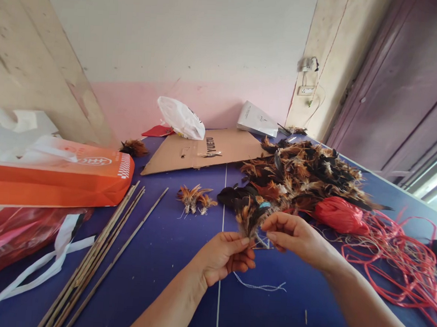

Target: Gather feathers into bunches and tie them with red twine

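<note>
My left hand [224,256] is closed, pinching the base of a small bunch of brown and black feathers [250,216] held upright over the blue table [168,259]. My right hand [295,236] is closed too, its fingertips pinched beside the bunch at its base; what they grip is too small to make out. A thin white thread [261,286] lies on the table just below both hands. A large heap of brown, orange and black feathers [306,174] sits right behind the hands. Two small tied feather bundles [194,199] lie to the left of them.
Several thin sticks [100,255] lie at the left. An orange bag [55,175] and red plastic sit beyond them. A red plastic wad [339,214] and tangled red string [393,263] lie at the right. Flat cardboard [204,150] and a white bag [180,118] rest at the back.
</note>
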The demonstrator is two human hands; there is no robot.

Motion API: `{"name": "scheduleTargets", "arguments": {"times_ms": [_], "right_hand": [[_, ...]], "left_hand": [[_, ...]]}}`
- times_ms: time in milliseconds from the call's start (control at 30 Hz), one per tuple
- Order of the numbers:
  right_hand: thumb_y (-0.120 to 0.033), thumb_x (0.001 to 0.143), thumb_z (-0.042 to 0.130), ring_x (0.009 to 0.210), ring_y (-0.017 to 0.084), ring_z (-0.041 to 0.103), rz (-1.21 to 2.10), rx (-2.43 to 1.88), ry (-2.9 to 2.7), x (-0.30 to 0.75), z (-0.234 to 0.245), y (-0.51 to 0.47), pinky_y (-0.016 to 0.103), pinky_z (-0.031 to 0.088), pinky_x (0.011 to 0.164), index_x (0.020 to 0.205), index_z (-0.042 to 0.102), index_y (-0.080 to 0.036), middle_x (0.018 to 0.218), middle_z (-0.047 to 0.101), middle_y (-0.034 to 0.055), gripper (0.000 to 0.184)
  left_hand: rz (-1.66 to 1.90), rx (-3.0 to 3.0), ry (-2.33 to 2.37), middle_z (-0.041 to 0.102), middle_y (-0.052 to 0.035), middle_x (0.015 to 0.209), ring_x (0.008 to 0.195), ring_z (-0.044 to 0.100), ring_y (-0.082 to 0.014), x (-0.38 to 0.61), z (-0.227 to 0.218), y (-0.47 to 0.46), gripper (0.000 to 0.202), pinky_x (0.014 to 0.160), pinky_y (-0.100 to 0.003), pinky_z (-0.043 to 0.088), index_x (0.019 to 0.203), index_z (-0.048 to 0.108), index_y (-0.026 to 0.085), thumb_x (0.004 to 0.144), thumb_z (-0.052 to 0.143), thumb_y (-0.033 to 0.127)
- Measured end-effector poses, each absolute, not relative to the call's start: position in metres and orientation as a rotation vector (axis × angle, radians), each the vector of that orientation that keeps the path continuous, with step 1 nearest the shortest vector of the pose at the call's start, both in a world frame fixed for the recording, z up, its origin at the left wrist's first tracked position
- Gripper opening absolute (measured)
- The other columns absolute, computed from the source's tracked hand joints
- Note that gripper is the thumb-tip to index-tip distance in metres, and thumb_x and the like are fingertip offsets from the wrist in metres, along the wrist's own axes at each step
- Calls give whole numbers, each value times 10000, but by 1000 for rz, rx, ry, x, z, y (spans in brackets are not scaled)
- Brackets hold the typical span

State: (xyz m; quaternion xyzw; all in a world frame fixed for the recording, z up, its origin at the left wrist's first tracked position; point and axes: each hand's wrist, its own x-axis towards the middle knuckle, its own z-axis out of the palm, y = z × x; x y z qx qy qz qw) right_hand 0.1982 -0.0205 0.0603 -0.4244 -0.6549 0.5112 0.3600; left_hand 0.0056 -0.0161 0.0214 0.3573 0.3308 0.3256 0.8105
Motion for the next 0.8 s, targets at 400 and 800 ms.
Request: {"name": "scheduleTargets", "arguments": {"times_ms": [400,800], "right_hand": [[-183,724,507,569,89,462,763,-1266,-1994,194,58,-22,194,373,525,835,582,-167,632,532,-19,135],[-161,813,434,644,117,462,-172,-1182,-2543,172,62,-42,226,345,582,634,561,-161,722,528,44,219]], "left_hand": [[687,968,774,540,10,523,439,510,-58,5,20,-16,195,422,-162,395,689,634,86,663,652,279],[582,1458,1093,455,42,442,362,450,-68,9,12,-13,191,379,-181,389,552,521,136,714,439,193]]}}
